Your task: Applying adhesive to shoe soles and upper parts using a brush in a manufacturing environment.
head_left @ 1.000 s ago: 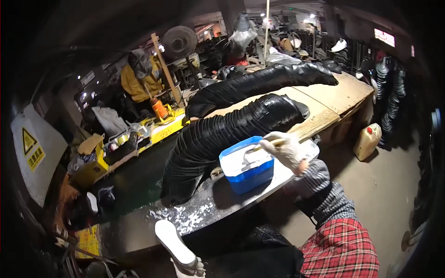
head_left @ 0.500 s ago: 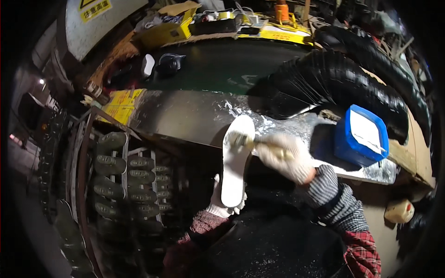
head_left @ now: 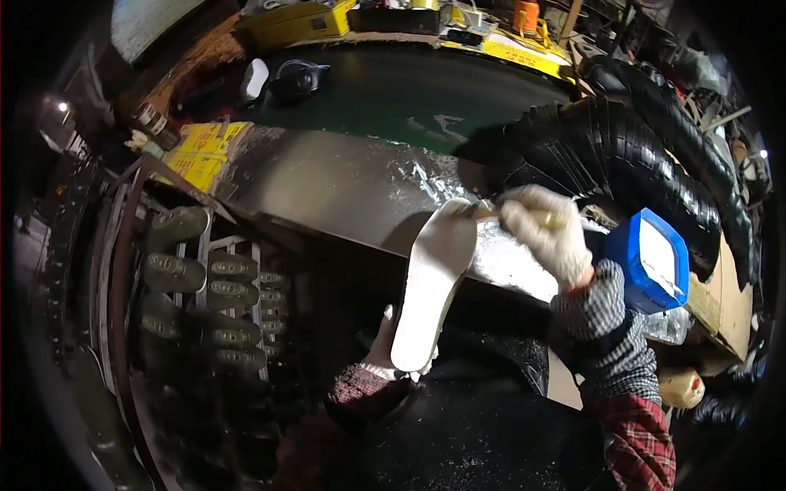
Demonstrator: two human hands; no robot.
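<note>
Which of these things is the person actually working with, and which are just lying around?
In use:
- white shoe sole, held from below by the left hand
- brush, gripped in the gloved right hand, its tip at the sole's upper end
- blue tub, beside the right hand

Lying about:
- black stacked soles
- rack of dark soles
- orange container

Dim workshop, glare on the foil-covered bench [head_left: 368,192], dark fisheye-bent edges
</note>
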